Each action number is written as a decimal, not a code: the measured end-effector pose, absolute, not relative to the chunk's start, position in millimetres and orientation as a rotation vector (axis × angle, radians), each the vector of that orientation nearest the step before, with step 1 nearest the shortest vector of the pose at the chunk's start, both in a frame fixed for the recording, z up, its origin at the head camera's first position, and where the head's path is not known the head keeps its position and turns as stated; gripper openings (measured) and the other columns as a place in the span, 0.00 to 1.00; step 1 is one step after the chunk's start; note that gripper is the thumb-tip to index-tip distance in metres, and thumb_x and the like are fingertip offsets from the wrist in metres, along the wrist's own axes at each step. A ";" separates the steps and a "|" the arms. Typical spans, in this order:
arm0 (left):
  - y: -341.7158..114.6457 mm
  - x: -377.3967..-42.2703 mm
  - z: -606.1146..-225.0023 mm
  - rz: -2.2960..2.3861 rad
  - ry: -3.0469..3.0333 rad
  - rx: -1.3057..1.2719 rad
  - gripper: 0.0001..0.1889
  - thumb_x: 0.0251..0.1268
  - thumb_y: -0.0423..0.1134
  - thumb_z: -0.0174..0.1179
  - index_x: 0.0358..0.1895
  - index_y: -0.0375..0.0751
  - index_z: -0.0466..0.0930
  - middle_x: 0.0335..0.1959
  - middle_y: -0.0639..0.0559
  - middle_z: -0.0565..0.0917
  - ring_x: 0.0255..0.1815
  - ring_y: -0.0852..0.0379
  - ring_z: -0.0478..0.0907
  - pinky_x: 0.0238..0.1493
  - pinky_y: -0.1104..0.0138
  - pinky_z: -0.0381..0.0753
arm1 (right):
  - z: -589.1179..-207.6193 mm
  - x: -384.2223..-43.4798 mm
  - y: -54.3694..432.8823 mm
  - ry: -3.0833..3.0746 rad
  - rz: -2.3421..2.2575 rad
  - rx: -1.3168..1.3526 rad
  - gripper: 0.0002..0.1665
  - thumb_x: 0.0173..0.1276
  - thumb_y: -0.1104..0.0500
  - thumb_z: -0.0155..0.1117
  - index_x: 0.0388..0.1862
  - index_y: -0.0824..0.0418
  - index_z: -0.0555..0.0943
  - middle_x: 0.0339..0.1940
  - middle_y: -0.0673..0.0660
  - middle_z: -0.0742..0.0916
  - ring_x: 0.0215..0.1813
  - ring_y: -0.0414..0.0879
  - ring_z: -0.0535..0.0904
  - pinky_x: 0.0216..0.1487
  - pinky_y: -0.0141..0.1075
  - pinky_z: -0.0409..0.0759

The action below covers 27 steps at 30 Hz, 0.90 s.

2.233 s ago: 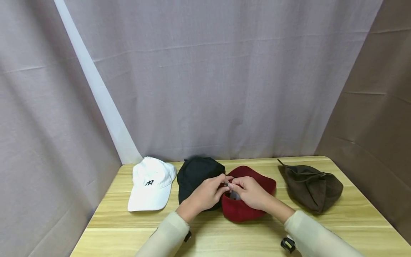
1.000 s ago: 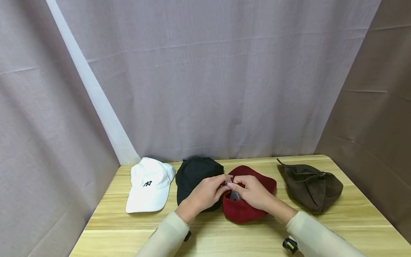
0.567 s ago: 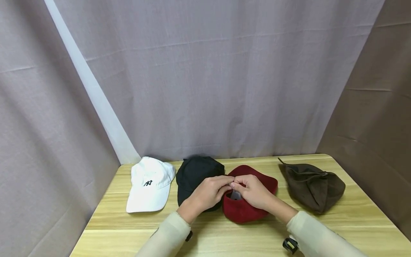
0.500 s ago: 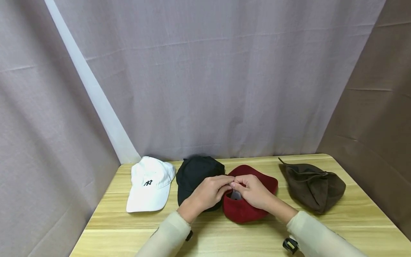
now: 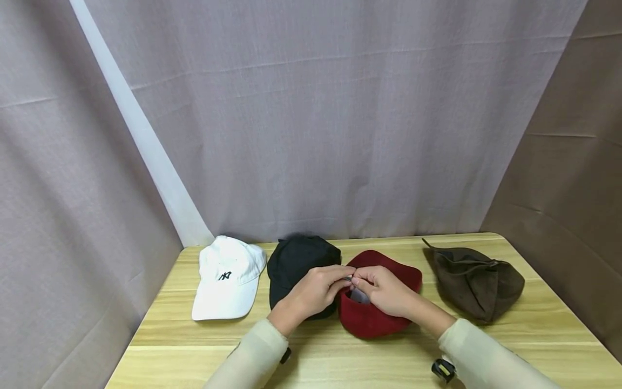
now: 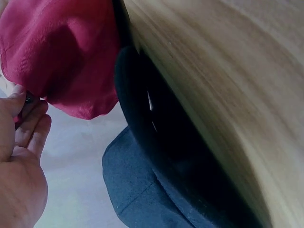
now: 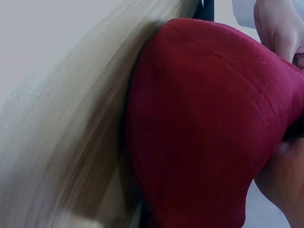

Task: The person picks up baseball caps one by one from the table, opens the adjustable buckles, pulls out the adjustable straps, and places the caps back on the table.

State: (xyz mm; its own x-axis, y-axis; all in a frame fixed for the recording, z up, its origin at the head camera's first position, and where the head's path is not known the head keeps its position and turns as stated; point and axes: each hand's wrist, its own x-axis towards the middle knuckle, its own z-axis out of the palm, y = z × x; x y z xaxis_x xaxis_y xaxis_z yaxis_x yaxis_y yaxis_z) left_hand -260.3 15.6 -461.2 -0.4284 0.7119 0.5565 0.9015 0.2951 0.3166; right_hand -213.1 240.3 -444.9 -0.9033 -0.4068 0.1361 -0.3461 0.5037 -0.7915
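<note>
A dark red cap (image 5: 374, 321) lies at the middle of the table, its back opening facing up between the two hands. My left hand (image 5: 313, 292) pinches the strap at that opening between thumb and fingers. From the other side my right hand (image 5: 386, 290) pinches the same strap, the fingertips of both hands nearly meeting. A small shiny metal buckle (image 5: 348, 278) shows between them. In the left wrist view a dark round bit of it peeks out by the thumb. The right wrist view is mostly filled by the red crown (image 7: 199, 123); the right fingertips are hidden there.
A black cap (image 5: 298, 265) sits against the red one, under the left forearm's side. Farther left is a white cap (image 5: 225, 281) with a dark logo. A brown cap (image 5: 473, 286) lies on the right. Grey curtains (image 5: 311, 119) stand behind the wooden table (image 5: 194, 351).
The fingertips, which covered the buckle half a second ago, now show it between them. Both hands and the red cap have shifted very slightly right in the view, as have the other caps.
</note>
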 end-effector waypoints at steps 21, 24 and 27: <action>7.9 -262.3 -456.7 -0.888 -2.287 -1.404 0.16 0.77 0.36 0.64 0.62 0.39 0.87 0.55 0.48 0.92 0.56 0.57 0.90 0.58 0.70 0.87 | -443.0 -209.7 242.3 2.671 -1.336 -0.652 0.19 0.82 0.67 0.52 0.54 0.50 0.87 0.25 0.46 0.79 0.21 0.34 0.68 0.28 0.30 0.71; 7.6 -261.3 -456.0 -0.893 -2.283 -1.393 0.15 0.77 0.38 0.64 0.62 0.39 0.87 0.55 0.48 0.92 0.56 0.57 0.90 0.59 0.70 0.87 | -443.8 -210.5 241.6 2.704 -1.355 -0.619 0.21 0.81 0.68 0.52 0.52 0.50 0.89 0.29 0.47 0.82 0.25 0.35 0.71 0.32 0.30 0.73; 8.0 -260.4 -456.1 -0.890 -2.275 -1.387 0.16 0.78 0.39 0.64 0.62 0.38 0.87 0.56 0.48 0.92 0.56 0.56 0.90 0.60 0.69 0.87 | -444.4 -211.1 240.0 2.730 -1.381 -0.602 0.20 0.80 0.69 0.52 0.46 0.51 0.89 0.30 0.47 0.83 0.29 0.36 0.72 0.36 0.30 0.73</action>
State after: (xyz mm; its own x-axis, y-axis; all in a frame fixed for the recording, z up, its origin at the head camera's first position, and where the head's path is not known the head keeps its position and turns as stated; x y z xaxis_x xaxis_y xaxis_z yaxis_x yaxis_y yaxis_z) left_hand -260.4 8.0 -456.1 -0.4712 0.6744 0.5685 0.8811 0.3309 0.3378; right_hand -211.1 240.0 -444.4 -0.9253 -0.3484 0.1500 -0.3273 0.5334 -0.7800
